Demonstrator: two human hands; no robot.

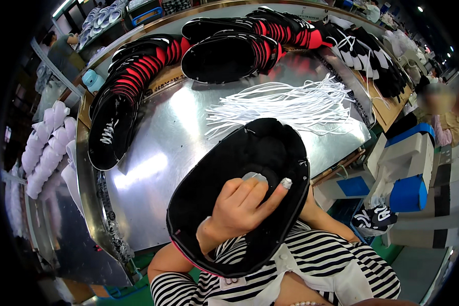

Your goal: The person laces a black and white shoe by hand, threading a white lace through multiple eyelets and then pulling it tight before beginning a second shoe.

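A black shoe upper (199, 204) without a sole is held up before my chest, its open underside facing me and a thin red line on its lower edge. My left hand (242, 206) reaches through the ankle opening into it. Its fingers are bent against the dark lining, the forefinger straighter, with whitish tape on a fingertip; anything pinched there is hidden. Behind the upper's right side is my right hand (309, 206), its fingers out of sight. Just beyond the upper, a bundle of white shoelaces (285, 104) lies on the metal tabletop (153, 199).
Stacked black-and-red shoe uppers (132, 81) line the table's left and far edges. More black-and-white uppers (372, 61) lie at the far right. A beige machine with blue parts (408, 173) stands to the right. White padded pieces (46, 148) are at left; people work beyond.
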